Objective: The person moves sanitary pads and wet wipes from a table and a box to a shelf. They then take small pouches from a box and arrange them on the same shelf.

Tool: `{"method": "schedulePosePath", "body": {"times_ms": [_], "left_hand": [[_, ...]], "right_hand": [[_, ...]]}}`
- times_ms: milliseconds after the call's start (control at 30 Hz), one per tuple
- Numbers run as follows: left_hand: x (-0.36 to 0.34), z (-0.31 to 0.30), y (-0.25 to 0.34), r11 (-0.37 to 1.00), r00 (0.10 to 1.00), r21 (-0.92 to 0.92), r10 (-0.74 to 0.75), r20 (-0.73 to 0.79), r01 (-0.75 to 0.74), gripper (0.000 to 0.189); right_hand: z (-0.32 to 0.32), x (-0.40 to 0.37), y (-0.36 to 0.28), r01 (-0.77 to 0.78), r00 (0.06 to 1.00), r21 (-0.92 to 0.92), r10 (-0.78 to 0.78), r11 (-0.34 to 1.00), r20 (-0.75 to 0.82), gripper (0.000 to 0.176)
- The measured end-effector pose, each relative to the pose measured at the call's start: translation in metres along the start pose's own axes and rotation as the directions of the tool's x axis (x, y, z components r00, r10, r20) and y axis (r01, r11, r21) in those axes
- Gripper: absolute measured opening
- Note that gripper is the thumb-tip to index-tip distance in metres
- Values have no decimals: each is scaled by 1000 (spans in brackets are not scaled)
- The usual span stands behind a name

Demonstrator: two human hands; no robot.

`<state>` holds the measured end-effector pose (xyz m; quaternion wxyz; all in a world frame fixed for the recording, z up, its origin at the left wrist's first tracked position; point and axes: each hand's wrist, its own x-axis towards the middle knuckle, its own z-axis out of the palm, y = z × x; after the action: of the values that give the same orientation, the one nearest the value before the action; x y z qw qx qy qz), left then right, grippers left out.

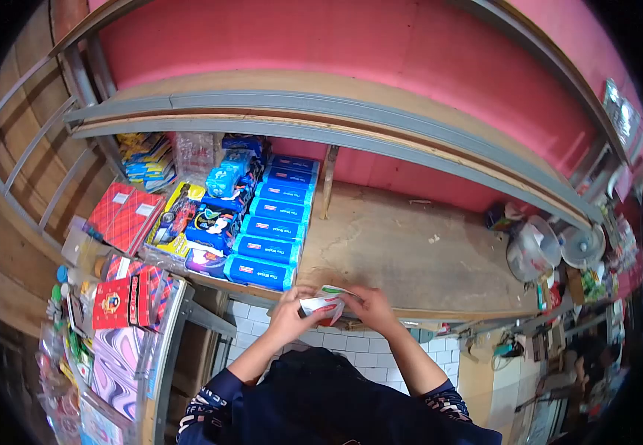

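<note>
Both of my hands are together in front of my chest, close to the front edge of the wooden shelf. My left hand (292,320) is closed on a small white packet (320,304) with red and green printing, its thumb across the near side. On the other side, the fingers of my right hand (371,307) pinch the packet's right end. Left of my hands, a row of blue tissue packs (271,228) runs back along the shelf.
Blue and yellow packages (210,226) and red plaid boxes (123,216) lie farther left. Notebooks (121,302) are stacked at lower left. An upper shelf beam (321,126) crosses above. Clear plastic tubs (533,248) stand at right on the bare board (410,252).
</note>
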<state>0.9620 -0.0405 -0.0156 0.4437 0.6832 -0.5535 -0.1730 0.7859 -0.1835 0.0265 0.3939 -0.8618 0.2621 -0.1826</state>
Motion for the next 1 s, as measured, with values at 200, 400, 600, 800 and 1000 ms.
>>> {"method": "schedulePosePath", "body": {"times_ms": [200,400,600,800,1000], "left_hand": [[55,14,-9,974,974,-34,-223,-27,222,30],[77,12,-54,926,926,-34,-373,59,375,25],[89,3,-90,921,903,70,-390,180,384,24],[96,-30,-56,896,869,404,-339,361,183,18],[93,-32,-67,908,931,414,-94,353,-65,17]], "right_hand": [[-25,52,38,127,992,-27,-127,991,17,23],[-11,93,89,-10,995,259,34,966,-89,26],[21,105,102,-149,987,101,154,984,-41,32],[61,108,102,-187,978,135,171,973,117,34],[77,118,95,-135,986,127,120,983,120,33]]}}
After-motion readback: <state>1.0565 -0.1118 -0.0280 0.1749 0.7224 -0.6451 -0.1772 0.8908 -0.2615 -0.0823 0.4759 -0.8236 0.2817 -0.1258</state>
